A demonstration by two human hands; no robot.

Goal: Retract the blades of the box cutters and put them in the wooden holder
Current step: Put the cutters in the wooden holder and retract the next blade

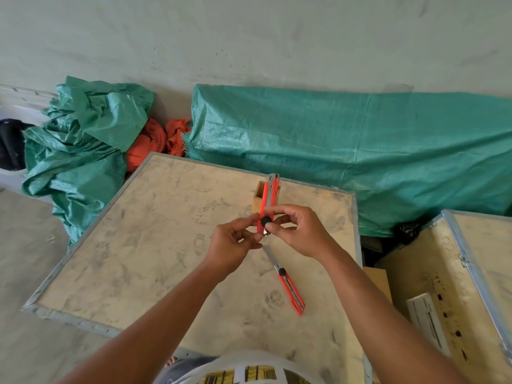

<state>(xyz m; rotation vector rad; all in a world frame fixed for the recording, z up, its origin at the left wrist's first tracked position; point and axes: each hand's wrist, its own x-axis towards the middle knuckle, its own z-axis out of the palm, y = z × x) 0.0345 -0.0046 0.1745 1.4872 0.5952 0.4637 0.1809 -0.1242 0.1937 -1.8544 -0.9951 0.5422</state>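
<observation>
Item one: held box cutter (268,202), red body, long axis near vertical in my view, one end up and away from me, the other down between both hands. I see it raised above the bench (155,245), overlapping the wooden holder (259,199) behind it; whether it touches the holder I cannot tell. My right hand (302,234) has its fingers (279,210) clamped on the body, thumb at the black slider knob (266,220). My left hand (235,241) pinches the lower end, fingers closed on it. Blade state hidden by the fingers.

Item two: second box cutter (289,286), lying flat on the bench just below the hands, long axis diagonal. Its grey blade is extended, pointing up-left toward my left hand; its red tail points down-right toward me.

Item three: wooden holder, upright, open top, standing toward the far edge of the bench.

Surroundings: green tarpaulin (360,139) beyond the bench, orange cloth (155,142) beside it, a second crate (457,286) to the right.
</observation>
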